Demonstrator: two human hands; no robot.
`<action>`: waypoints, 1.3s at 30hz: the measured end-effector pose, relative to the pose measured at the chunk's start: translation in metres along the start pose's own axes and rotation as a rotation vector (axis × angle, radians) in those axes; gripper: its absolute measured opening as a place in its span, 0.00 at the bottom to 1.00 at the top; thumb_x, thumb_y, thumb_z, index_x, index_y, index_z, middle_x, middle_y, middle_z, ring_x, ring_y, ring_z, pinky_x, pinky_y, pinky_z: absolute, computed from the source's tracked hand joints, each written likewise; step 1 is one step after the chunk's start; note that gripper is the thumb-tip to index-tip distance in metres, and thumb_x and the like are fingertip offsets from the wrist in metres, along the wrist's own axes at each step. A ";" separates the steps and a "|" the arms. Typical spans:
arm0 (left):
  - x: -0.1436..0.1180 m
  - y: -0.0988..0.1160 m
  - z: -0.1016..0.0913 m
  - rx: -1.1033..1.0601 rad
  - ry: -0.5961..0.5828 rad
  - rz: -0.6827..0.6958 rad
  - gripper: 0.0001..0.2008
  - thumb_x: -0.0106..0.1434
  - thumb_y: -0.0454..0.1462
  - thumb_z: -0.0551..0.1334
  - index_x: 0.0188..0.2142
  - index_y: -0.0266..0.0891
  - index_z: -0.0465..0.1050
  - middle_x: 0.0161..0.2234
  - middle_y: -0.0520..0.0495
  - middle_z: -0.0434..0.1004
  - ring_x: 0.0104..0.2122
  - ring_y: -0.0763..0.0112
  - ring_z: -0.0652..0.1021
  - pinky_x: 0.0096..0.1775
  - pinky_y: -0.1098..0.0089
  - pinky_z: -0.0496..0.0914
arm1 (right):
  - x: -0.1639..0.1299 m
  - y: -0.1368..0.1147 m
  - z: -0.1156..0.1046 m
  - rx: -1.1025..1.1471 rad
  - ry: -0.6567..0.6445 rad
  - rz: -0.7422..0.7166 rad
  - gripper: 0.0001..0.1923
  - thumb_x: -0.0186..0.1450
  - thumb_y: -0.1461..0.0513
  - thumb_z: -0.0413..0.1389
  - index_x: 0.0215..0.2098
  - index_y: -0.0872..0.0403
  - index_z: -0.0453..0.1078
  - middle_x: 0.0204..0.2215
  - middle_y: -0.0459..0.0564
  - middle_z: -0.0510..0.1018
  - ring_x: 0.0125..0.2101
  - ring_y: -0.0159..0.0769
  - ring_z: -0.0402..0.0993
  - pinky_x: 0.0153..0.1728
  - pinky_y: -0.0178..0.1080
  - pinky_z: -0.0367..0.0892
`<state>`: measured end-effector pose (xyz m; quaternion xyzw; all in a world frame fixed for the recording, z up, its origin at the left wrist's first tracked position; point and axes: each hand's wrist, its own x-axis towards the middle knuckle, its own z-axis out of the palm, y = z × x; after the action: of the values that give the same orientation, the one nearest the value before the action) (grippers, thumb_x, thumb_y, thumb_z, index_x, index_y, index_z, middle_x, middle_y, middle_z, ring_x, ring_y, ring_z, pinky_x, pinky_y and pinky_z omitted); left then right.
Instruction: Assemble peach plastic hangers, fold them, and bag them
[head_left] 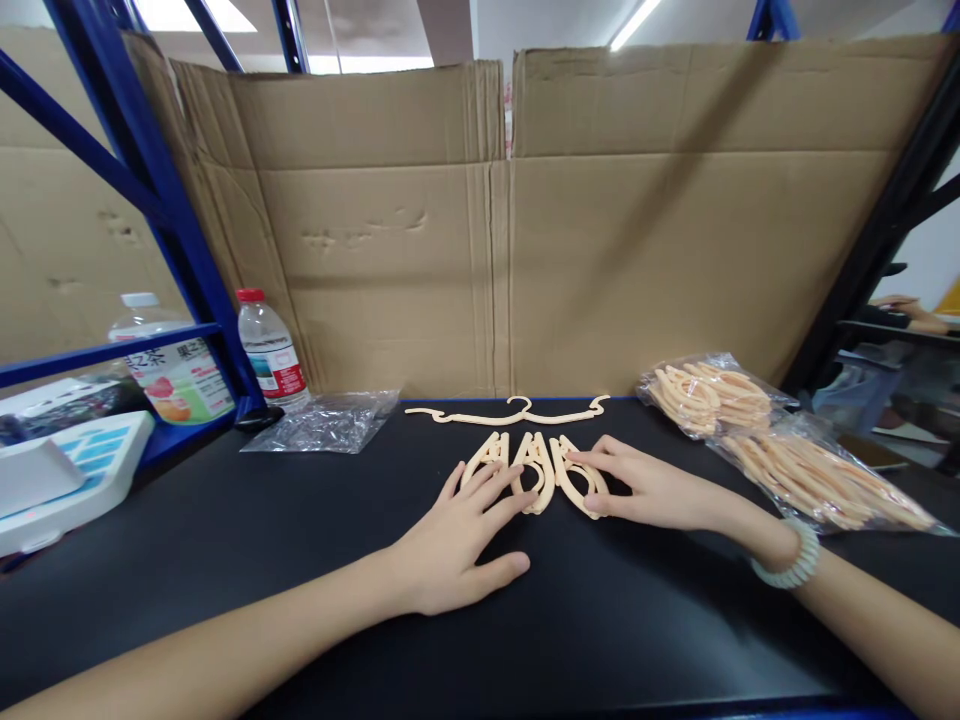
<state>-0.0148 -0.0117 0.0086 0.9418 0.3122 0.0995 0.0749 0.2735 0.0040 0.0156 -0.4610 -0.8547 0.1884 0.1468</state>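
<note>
Three folded cream plastic hangers lie side by side on the black table [315, 580]. My left hand [472, 545] is spread flat, its fingertips resting over the left folded hanger [495, 447] and the middle folded hanger [547, 480]. With thumb and fingers at its two ends, my right hand [645, 485] holds the right folded hanger [573, 483] against the tabletop. Behind them an unfolded hanger [480, 420] lies stretched out, its hook toward the cardboard.
Clear bags of folded hangers, one [697, 395] behind another [832, 480], lie at right. At left are an empty-looking plastic bag [330, 422], a red-capped bottle [270, 350], a larger labelled bottle [176, 360] and a white-blue device [82, 470]. Cardboard [390, 270] walls the back.
</note>
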 end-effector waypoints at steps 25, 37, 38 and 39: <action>0.000 -0.003 0.003 -0.121 0.081 -0.069 0.30 0.63 0.48 0.57 0.63 0.51 0.53 0.65 0.42 0.51 0.64 0.46 0.52 0.59 0.37 0.40 | 0.006 -0.002 0.012 -0.028 0.126 -0.071 0.35 0.62 0.45 0.55 0.61 0.54 0.60 0.43 0.54 0.66 0.43 0.44 0.66 0.49 0.47 0.63; 0.013 -0.053 -0.004 -0.206 0.509 -0.363 0.16 0.48 0.23 0.50 0.34 0.40 0.66 0.35 0.48 0.72 0.39 0.64 0.72 0.42 0.63 0.68 | 0.018 0.034 0.011 0.028 0.321 0.097 0.20 0.65 0.55 0.48 0.47 0.58 0.71 0.25 0.48 0.72 0.24 0.36 0.66 0.28 0.39 0.63; 0.013 -0.055 -0.003 -0.177 0.490 -0.377 0.17 0.45 0.23 0.49 0.32 0.40 0.65 0.34 0.49 0.71 0.38 0.64 0.72 0.41 0.64 0.67 | 0.018 0.035 0.011 0.022 0.322 0.089 0.19 0.64 0.55 0.49 0.46 0.58 0.72 0.25 0.48 0.72 0.24 0.35 0.66 0.28 0.38 0.63; 0.013 -0.057 -0.001 -0.151 0.467 -0.385 0.17 0.44 0.22 0.49 0.30 0.40 0.65 0.33 0.49 0.70 0.37 0.64 0.72 0.40 0.64 0.67 | 0.018 0.035 0.011 0.014 0.321 0.078 0.18 0.64 0.56 0.49 0.45 0.58 0.72 0.25 0.48 0.72 0.24 0.35 0.66 0.28 0.38 0.62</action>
<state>-0.0375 0.0416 0.0001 0.8087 0.4854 0.3203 0.0884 0.2852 0.0348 -0.0084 -0.5168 -0.8004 0.1238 0.2773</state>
